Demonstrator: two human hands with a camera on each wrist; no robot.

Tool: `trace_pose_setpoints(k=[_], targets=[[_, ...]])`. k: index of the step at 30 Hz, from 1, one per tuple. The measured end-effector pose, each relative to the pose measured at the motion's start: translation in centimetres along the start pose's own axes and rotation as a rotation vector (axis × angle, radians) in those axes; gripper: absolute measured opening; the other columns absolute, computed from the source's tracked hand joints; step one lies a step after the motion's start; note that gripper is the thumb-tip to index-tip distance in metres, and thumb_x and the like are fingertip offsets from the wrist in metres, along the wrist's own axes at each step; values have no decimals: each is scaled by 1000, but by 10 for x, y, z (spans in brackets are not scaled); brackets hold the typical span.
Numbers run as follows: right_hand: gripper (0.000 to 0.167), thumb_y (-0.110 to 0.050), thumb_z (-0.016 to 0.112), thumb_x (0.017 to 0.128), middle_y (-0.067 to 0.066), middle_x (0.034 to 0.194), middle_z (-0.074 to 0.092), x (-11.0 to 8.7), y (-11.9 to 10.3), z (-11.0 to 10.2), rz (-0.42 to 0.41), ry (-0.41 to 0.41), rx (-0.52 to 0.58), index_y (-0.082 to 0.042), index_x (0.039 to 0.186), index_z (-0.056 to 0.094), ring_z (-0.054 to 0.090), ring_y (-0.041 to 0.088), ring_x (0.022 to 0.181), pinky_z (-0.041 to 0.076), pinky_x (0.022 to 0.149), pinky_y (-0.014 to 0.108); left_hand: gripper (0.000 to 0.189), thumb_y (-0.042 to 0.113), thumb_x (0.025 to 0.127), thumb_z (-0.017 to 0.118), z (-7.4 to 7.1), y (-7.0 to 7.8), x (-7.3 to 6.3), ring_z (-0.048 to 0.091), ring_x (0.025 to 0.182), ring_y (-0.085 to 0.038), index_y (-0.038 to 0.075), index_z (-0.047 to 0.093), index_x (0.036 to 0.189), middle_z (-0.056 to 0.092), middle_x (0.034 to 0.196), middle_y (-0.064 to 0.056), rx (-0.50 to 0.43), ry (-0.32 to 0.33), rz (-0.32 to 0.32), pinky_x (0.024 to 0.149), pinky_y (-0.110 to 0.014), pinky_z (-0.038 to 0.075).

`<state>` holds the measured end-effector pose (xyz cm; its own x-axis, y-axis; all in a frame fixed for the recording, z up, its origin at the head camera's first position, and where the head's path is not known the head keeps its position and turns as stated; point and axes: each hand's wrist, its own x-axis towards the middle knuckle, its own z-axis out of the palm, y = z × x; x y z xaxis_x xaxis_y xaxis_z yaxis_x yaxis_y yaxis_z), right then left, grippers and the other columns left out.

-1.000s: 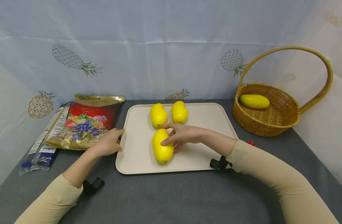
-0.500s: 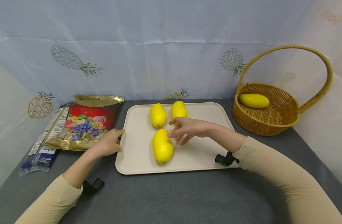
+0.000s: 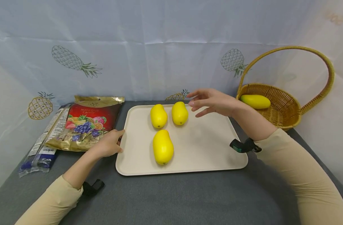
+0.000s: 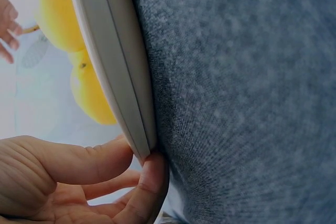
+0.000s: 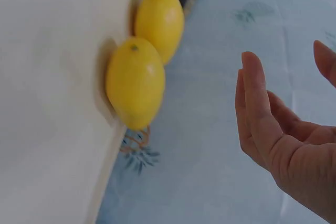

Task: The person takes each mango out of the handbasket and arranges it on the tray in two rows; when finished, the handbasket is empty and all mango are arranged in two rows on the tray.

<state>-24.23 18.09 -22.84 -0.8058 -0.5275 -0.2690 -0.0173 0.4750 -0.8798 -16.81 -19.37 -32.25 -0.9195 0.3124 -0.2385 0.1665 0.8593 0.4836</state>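
Observation:
A beige tray (image 3: pixel 205 153) lies on the grey table with three plump yellow fruits on it, mango-like in shape. Two of them, the left fruit (image 3: pixel 158 116) and the right fruit (image 3: pixel 180 113), sit side by side at the back. The front fruit (image 3: pixel 163 147) lies nearer the front edge. My left hand (image 3: pixel 111 143) pinches the tray's left edge, thumb (image 4: pixel 100 161) on the rim and a finger against its underside. Over the back right of the tray, my right hand (image 3: pixel 213 101) is raised with loosely spread fingers, holding nothing.
A wicker basket (image 3: pixel 272 117) with a tall handle stands at the right, holding a yellow-green fruit (image 3: pixel 255 101). At the left a red candy bag (image 3: pixel 90 115) overlaps a blue-and-white package (image 3: pixel 43 153). A pineapple-printed cloth (image 3: pixel 149 68) hangs behind the table.
My right hand has let go of the front fruit and moved up and right toward the basket. The left hand and the tray have stayed in place.

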Motion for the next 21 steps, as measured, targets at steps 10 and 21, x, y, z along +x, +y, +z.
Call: trace_pose_setpoints(k=[10,21], targets=[[48,-27,56,100,-5,122,60,-27,-2,-62,-84,197,67,-11,143,45,65,10,103,57,86,27,78,-6,78,72,1,-3,0,50,81,-27,-22,32,143,54,109,-30,0,-2,7,67,-32,43],[24,-13,50,102,-1,113,69,-43,33,-135,-110,157,253,-17,121,63,70,14,97,59,82,28,79,-6,78,73,0,-3,0,51,82,-27,-21,31,144,54,113,-31,-7,3,16,68,-32,44]])
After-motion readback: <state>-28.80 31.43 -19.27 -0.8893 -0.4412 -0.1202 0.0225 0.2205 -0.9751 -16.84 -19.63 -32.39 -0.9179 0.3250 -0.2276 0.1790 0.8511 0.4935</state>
